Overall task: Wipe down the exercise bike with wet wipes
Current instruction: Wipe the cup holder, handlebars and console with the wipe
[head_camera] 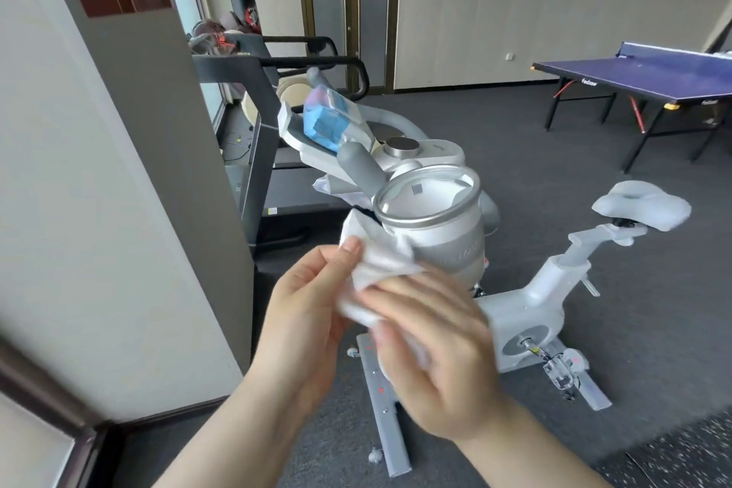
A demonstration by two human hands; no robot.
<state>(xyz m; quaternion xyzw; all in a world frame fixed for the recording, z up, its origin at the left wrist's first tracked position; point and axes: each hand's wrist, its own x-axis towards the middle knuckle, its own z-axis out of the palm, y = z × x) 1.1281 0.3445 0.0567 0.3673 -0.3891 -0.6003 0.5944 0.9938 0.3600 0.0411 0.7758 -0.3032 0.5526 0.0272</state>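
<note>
Dark grey carpet (594, 250) runs under you, a pale pillar (119, 210) close on your left. Your left hand (305, 313) pinches a white wet wipe (376, 269), thumb on top, while your right hand (431, 349), blurred, appears to lie over the wipe with fingers fairly straight. The wipe touches the grey-banded cup holder (435, 226) of the white exercise bike (527, 313). A blue wipes packet (328, 123) rests on its console tray. Beyond stand a treadmill (253, 139) and a blue table-tennis table (653, 83).
</note>
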